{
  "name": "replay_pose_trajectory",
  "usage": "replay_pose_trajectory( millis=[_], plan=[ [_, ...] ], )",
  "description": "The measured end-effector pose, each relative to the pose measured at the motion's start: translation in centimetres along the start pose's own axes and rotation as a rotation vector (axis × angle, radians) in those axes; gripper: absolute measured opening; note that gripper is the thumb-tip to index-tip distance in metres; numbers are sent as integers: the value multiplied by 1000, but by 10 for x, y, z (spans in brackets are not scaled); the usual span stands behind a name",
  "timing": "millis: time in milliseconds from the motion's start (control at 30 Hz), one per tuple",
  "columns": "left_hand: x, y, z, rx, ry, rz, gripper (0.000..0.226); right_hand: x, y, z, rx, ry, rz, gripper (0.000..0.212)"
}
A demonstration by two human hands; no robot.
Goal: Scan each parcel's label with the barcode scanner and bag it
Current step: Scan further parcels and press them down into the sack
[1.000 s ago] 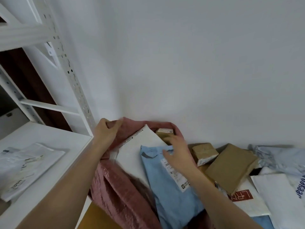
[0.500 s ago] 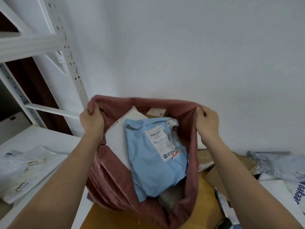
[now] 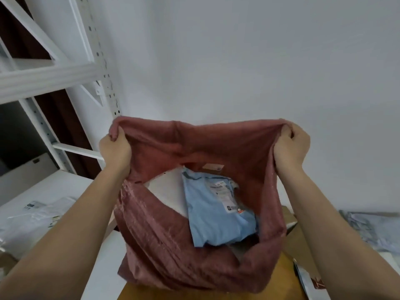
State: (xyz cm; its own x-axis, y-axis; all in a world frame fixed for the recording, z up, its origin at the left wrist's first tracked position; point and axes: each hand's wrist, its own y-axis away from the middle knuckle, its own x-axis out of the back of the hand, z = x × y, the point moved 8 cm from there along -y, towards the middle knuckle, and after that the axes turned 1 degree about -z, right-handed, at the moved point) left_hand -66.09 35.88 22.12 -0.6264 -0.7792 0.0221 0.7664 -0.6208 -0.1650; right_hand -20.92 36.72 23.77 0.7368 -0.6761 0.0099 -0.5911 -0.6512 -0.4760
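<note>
Both hands are clenched on the rim of the dusty-pink bag (image 3: 168,245): the left hand (image 3: 115,148) bunches the fabric at the left corner of the mouth, the right hand (image 3: 291,146) does the same at the right corner, each grip closed tight on cloth. Between them the far edge of the mouth is pulled taut and the sack hangs open below. Down inside, well under both grips, lies a pale blue parcel (image 3: 216,219), a soft mailer with a white printed label (image 3: 225,195) facing up. A white parcel (image 3: 166,191) sits just to its left, partly beneath it, and a brown box corner (image 3: 213,167) shows behind. More parcels (image 3: 372,230) lie on the tabletop to the right; a white metal shelf (image 3: 54,191) stands to the left
</note>
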Motion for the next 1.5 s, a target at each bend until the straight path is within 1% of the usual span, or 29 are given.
replay_pose_trajectory(
  millis=[67, 100, 133, 167, 233, 267, 367, 400, 467, 500, 533, 567, 633, 667, 700, 733, 767, 800, 833, 900, 1000, 1067, 1100, 1167, 1233, 1333, 1367, 1467, 1500],
  plan=[
    [4, -10, 9, -13, 47, 41, 41, 17, -22, -5, 19, -51, 124, 36],
    [5, -13, 10, -7, 45, 37, 38, 19, -29, -3, 16, -24, 120, 34],
    [2, -14, 6, 8, -2, 13, 36, 14, -32, 1, -4, 55, 68, 31],
    [-3, -14, -2, 16, -84, -21, 38, 3, -29, 10, -37, 165, -29, 29],
    [-14, -6, -20, 23, -184, -105, 43, -16, -14, 31, -90, 270, -198, 34],
    [-18, -3, -21, 24, -174, -123, 40, -18, -10, 35, -104, 253, -217, 34],
    [-28, 0, -12, 9, -109, -135, 36, -2, -14, 39, -142, 172, -108, 31],
    [-34, -1, -12, 8, -104, -167, 33, -1, -14, 41, -167, 191, -135, 30],
    [-42, 4, -21, 41, -122, -226, 22, -10, -4, 58, -248, 264, -323, 19],
    [-46, 5, -33, 82, -137, -257, 19, -15, 8, 72, -331, 295, -441, 19],
    [-49, 9, -44, 132, -146, -294, 19, -18, 23, 86, -434, 302, -549, 34],
    [-52, 14, -54, 182, -159, -333, 26, -18, 38, 99, -535, 312, -641, 54],
    [-57, 26, -65, 267, -225, -426, 63, -10, 62, 115, -654, 438, -762, 94],
    [-60, 34, -68, 303, -321, -499, 86, -4, 72, 122, -689, 537, -822, 102],
    [-62, 43, -72, 316, -487, -593, 103, 1, 80, 129, -702, 642, -894, 97],
    [-61, 52, -77, 322, -697, -692, 105, 6, 85, 134, -686, 752, -949, 82],
    [-57, 62, -78, 320, -880, -759, 88, 8, 85, 137, -635, 805, -970, 62],
    [-55, 66, -78, 314, -976, -781, 64, 8, 82, 136, -581, 801, -950, 45],
    [-54, 70, -76, 318, -966, -793, 43, 6, 75, 134, -530, 743, -910, 36],
    [-59, 72, -62, 338, -700, -759, 20, -2, 59, 108, -410, 586, -845, 25],
    [-57, 59, -27, 448, -123, -631, 24, -9, 29, 44, -298, 306, -734, 18],
    [-55, 62, 1, 498, 180, -643, 25, -3, 12, 13, -320, 74, -649, 20],
    [-52, 67, 11, 498, 229, -654, 26, 0, 9, 7, -338, 3, -623, 20],
    [-45, 77, 19, 461, 190, -645, 25, 3, 15, 12, -346, 43, -634, 20],
    [-31, 77, 23, 419, 187, -574, 24, 7, 21, 20, -343, 78, -646, 22],
    [-10, 68, 36, 391, 330, -435, 26, 19, 16, 17, -400, -126, -547, 23],
    [-4, 70, 39, 372, 325, -415, 25, 22, 13, 15, -410, -184, -516, 22],
    [8, 86, 25, 364, 220, -383, 24, 22, 21, 13, -341, -114, -569, 21],
    [12, 90, 20, 372, 246, -354, 25, 22, 25, 15, -324, -106, -573, 21]
  ],
)
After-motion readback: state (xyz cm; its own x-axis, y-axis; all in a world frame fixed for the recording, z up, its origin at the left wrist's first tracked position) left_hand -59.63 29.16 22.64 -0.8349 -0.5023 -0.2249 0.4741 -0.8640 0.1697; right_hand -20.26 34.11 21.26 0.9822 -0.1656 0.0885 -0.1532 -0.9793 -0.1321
